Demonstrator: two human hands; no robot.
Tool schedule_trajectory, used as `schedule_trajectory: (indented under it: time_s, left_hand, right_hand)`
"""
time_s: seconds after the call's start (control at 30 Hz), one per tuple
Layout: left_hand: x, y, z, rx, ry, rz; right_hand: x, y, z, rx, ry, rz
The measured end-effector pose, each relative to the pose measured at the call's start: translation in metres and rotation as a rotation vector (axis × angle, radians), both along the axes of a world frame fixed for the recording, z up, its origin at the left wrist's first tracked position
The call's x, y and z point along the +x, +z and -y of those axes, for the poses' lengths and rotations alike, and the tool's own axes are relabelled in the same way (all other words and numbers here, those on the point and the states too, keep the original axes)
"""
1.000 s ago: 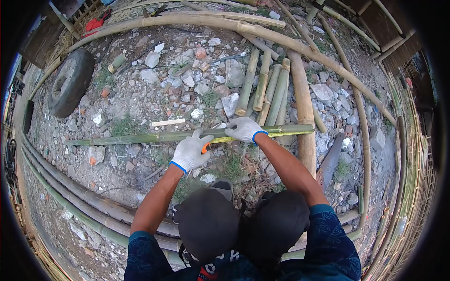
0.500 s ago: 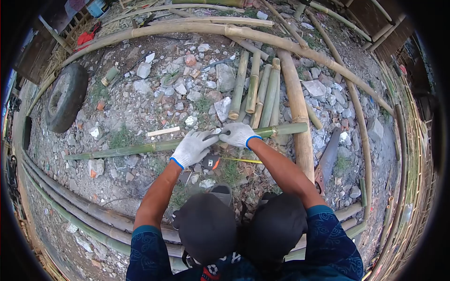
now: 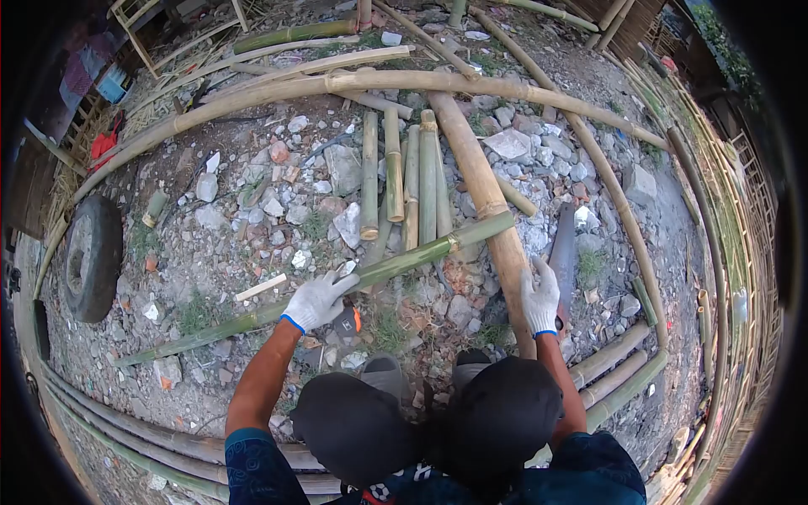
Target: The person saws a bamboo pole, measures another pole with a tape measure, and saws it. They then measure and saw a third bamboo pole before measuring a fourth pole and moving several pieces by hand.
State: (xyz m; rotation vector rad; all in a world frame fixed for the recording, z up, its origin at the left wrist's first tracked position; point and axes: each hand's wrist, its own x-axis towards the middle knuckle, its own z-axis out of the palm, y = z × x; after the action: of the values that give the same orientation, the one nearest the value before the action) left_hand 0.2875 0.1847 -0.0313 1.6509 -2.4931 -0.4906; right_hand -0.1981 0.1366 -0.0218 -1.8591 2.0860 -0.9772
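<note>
One pole (image 3: pixel 404 263), green, aslant from lower left to right of centre; its upper right end lies over the log (image 3: pixel 474 172), about level with the log's right edge, its lower left end among rubble.

Left hand (image 3: pixel 316 301), gloved, left of centre: laid across the pole, some fingers extended; how tightly it grips cannot be told.

Right hand (image 3: pixel 540 295), gloved, right of centre: fingers parted, over the log's right edge, just beside the handle of the saw (image 3: pixel 563 257); contact with either cannot be told.

Saw: blade pointing up the frame, a narrow strip of rubble between it and the log, tapering towards the right hand.

Tape (image 3: pixel 345 322), black and orange: just below the left hand, in the room between pole and knees (image 3: pixel 358 429), with grass beside it.

Wood strip (image 3: pixel 261 287): just above the pole, left of centre.

Several short lengths (image 3: pixel 411 181): upper centre, side by side, the nearest ends close to the pole's upper edge.

Tyre (image 3: pixel 108 257): far left, well apart from both hands, wide rubble ground between.
</note>
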Motion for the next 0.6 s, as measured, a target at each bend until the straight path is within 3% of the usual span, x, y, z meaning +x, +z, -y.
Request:
schedule_trajectory:
  time_s: [0.07, 0.13, 0.17, 0.23, 0.27, 0.33, 0.37, 0.47, 0.6]
  left_hand:
    - [-0.021, 0.009, 0.011, 0.035, 0.008, -0.049]
    - [-0.045, 0.031, 0.024, 0.102, 0.008, -0.084]
    - [-0.056, 0.032, 0.032, 0.118, -0.001, -0.081]
    - [-0.079, 0.044, 0.050, 0.142, -0.008, -0.065]
    - [-0.090, 0.053, 0.058, 0.255, 0.009, -0.056]
    - [-0.106, 0.052, 0.073, 0.222, -0.026, -0.104]
    - [-0.115, 0.048, 0.077, 0.212, -0.044, -0.130]
    - [-0.133, 0.047, 0.091, 0.177, -0.091, -0.111]
    - [-0.153, 0.047, 0.099, 0.234, -0.092, -0.080]
  right_hand:
    - [-0.074, -0.017, -0.033, 0.179, -0.229, -0.056]
    - [-0.125, -0.039, -0.063, 0.305, -0.141, -0.058]
    - [-0.135, -0.041, -0.072, 0.462, -0.076, 0.170]
    - [-0.153, -0.059, -0.084, 0.582, 0.208, 0.057]
    - [-0.158, -0.062, -0.085, 0.546, 0.294, -0.123]
    - [-0.153, -0.065, -0.082, 0.538, 0.441, -0.495]
    - [-0.155, -0.070, -0.082, 0.506, 0.408, -0.561]
    - [-0.160, -0.100, -0.094, 0.357, 0.196, -0.661]
    - [-0.151, -0.075, -0.086, 0.372, 0.168, -0.644]
